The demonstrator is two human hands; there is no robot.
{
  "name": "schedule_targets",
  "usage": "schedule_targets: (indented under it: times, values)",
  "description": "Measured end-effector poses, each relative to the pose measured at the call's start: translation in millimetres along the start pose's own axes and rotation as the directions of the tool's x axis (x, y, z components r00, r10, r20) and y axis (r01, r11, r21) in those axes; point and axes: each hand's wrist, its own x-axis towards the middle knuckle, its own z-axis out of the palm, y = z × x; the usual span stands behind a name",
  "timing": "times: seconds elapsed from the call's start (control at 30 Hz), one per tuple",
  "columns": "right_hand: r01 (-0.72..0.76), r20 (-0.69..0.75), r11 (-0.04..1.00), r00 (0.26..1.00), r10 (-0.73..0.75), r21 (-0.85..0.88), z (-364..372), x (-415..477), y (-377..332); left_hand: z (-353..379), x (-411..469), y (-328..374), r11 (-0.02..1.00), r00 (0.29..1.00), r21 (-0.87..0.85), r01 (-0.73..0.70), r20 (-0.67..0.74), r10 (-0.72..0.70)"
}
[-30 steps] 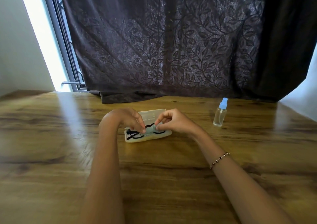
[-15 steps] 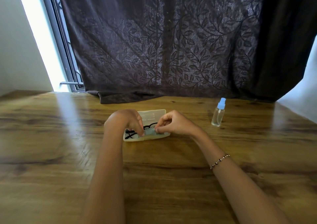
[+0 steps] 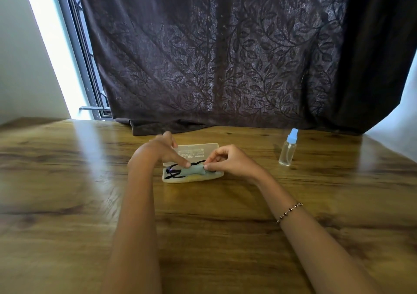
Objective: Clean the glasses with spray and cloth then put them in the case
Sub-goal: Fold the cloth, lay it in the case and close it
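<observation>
Two bare hands met over an open case (image 3: 195,179) at the middle of a wooden table (image 3: 67,203). The right hand (image 3: 228,161) pinched the right end of a small, pale blue-grey cloth (image 3: 194,170) between thumb and curled fingertips. The left hand (image 3: 161,150) held nothing; its straight forefinger pressed down at the cloth's left end, where the cloth lay across the glasses (image 3: 170,173).

The glasses, thin and black-framed, lay inside the shallow tray of the case, partly under the bunched cloth. The translucent lid (image 3: 198,151) stood open behind them.

The glasses looked light, stiff and easily bent, with lenses that would smudge or scratch, so they would be best handled by the frame or arms, not the lenses. The cloth looked soft and limp, and would likely lift away cleanly by its pinched end. The plastic case looked light enough to slide if nudged.

A clear spray bottle (image 3: 287,151) with a blue cap stood upright well to the right, apart from the case. A beaded bracelet (image 3: 290,211) circled the right wrist. A dark, leaf-patterned curtain (image 3: 225,57) hung behind the table, with a bright window (image 3: 74,45) at its left.
</observation>
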Motion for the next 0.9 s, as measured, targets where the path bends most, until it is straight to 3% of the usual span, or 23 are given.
schedule_targets:
  times: [0.07,0.2,0.47,0.53,0.7,0.9]
  values:
    - [0.003,-0.002,1.0,1.0,-0.003,0.006,0.0,0.4,0.9,2.9,2.9,0.2,0.999,0.994,0.037,-0.02,-0.106,0.024]
    - [-0.002,-0.027,0.999,1.0,0.003,0.037,1.1,1.3,2.6,10.2,19.2,-6.5,1.0,0.999,0.02,-0.023,-0.043,0.024]
    - [-0.029,-0.127,0.996,0.991,0.039,0.079,-3.1,-3.5,-3.6,10.4,27.2,-21.1,0.994,0.971,-0.096,-0.056,-0.236,0.032]
    - [-0.03,-0.102,0.999,0.994,0.033,0.033,-4.3,-3.7,-4.0,12.1,28.5,-25.8,0.998,0.969,-0.018,-0.061,-0.241,0.054]
    - [-0.024,0.112,0.983,0.993,0.044,-0.18,3.0,-3.3,-3.0,12.2,25.6,-29.3,0.994,0.961,-0.029,-0.106,-0.259,0.094]
    - [0.07,0.063,0.955,0.997,-0.054,-0.289,4.1,-4.1,-2.4,10.1,22.8,-33.4,0.982,0.96,-0.063,-0.176,-0.232,0.157]
